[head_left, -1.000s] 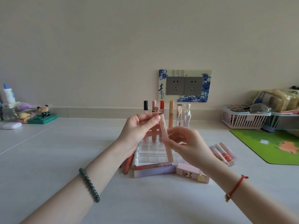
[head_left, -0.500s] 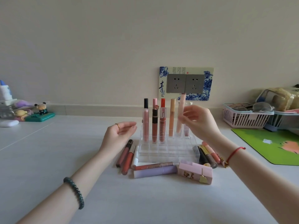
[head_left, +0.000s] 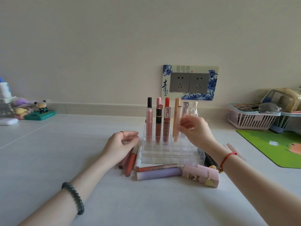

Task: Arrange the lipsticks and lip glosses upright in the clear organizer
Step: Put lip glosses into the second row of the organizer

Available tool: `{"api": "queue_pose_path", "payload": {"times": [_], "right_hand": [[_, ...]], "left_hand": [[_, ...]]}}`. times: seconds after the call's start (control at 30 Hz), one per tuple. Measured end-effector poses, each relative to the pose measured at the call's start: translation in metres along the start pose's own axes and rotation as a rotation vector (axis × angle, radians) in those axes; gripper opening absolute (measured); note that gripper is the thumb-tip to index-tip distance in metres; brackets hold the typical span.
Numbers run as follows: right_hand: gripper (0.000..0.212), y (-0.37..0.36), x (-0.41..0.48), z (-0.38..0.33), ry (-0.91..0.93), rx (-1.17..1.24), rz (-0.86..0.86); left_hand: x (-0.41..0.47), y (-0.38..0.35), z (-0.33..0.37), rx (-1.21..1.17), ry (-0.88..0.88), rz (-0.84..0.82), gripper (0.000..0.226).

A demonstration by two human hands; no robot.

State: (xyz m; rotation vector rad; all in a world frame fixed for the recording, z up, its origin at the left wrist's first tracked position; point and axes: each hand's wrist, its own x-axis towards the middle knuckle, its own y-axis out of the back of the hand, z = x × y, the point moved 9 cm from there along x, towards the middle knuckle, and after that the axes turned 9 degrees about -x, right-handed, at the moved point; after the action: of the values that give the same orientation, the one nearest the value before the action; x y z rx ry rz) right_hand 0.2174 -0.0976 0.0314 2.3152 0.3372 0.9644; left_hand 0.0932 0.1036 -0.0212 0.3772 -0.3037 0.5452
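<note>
The clear organizer point(head_left: 171, 152) stands mid-table with several lip tubes upright in its back rows. My right hand point(head_left: 195, 132) pinches a peach tube point(head_left: 177, 128) that stands in a slot right of the brown-red gloss point(head_left: 166, 126). My left hand point(head_left: 121, 144) hovers with loosely curled fingers over loose tubes lying left of the organizer, among them a red gloss point(head_left: 131, 164) and a white tube point(head_left: 138, 158). In front lie a coral tube point(head_left: 157, 168), a lilac tube point(head_left: 159, 175) and a pink boxy lipstick point(head_left: 201, 176). Dark tubes point(head_left: 209, 160) lie at the right, partly hidden by my wrist.
A pink basket point(head_left: 250, 119) and a green mat point(head_left: 276, 144) are at the right. Small figurines point(head_left: 40, 110) and a white case point(head_left: 8, 121) sit at the far left. A decorated socket plate point(head_left: 189, 83) is on the wall behind.
My right hand lowered the peach tube down into an organizer slot. My left hand let go of it and dropped to the loose tubes left of the organizer.
</note>
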Motion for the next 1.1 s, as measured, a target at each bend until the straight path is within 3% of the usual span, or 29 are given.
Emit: {"api": "queue_pose_path", "payload": {"times": [0.87,1.1], "right_hand": [[0.019,-0.004,-0.003,0.003,0.006,-0.030,-0.013],[0.023,0.011,-0.008,0.006,-0.023,0.000,0.030]], "left_hand": [[-0.001,0.035,0.004,-0.014,0.049,0.148,0.011],[-0.002,0.038,0.002,0.198,0.003,0.152,0.017]]}}
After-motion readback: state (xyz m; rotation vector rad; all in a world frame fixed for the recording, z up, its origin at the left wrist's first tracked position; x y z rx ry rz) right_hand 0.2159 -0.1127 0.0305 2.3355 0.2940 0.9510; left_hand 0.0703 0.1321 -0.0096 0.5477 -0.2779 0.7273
